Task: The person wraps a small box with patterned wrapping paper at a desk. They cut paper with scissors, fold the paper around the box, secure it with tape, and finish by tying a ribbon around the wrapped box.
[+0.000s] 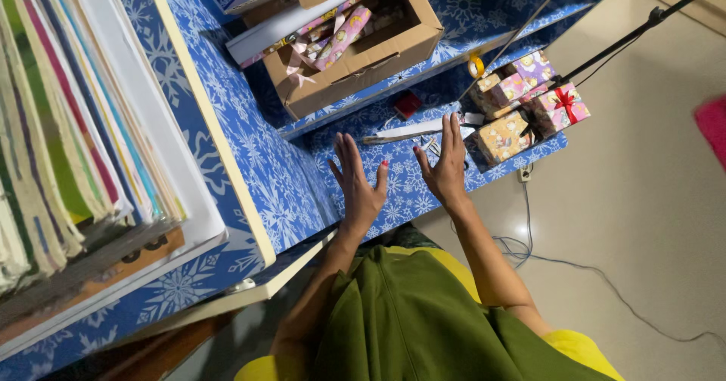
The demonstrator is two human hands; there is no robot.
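My left hand (358, 183) hovers flat over the blue snowflake-patterned table (272, 184), fingers spread, holding nothing. My right hand (445, 163) is also flat and empty beside it, fingertips close to a white strip of paper (412, 130) and what look like scissors (431, 146). Several small wrapped gift boxes (529, 97), one with a red bow (563, 99), sit just beyond my right hand. A yellow tape roll (476, 66) lies near them.
An open cardboard box (378, 48) with rolls of patterned wrapping paper stands on the raised shelf. A small red object (407, 104) lies in front of it. Stacked paper sheets (68, 124) fill the left. A cable (575, 264) trails across the beige floor.
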